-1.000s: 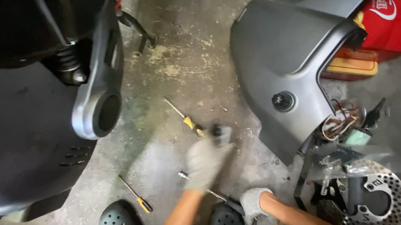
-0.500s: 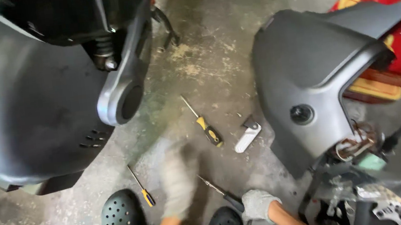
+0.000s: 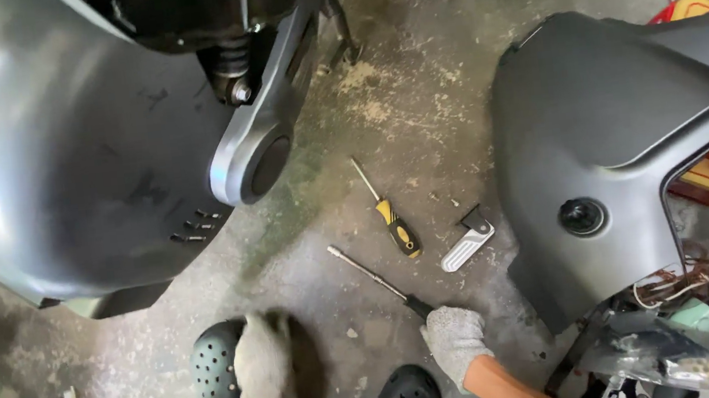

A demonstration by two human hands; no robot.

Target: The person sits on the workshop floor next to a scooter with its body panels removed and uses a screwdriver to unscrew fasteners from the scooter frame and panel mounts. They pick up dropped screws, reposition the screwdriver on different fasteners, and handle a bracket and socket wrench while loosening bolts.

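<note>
At lower centre, the gloved right hand (image 3: 454, 340) is closed around the dark handle of a long socket driver (image 3: 372, 275), whose shaft runs up and left across the concrete floor (image 3: 410, 59). Beside it, the gloved left hand (image 3: 260, 370) lies fingers down on a black perforated clog (image 3: 214, 371), holding nothing visible. Just beyond the driver's shaft lies a yellow-and-black screwdriver (image 3: 393, 221), near a silver footpeg (image 3: 467, 245). A grey scooter body (image 3: 58, 170) fills the upper left; a detached grey panel (image 3: 623, 133) lies at right.
</note>
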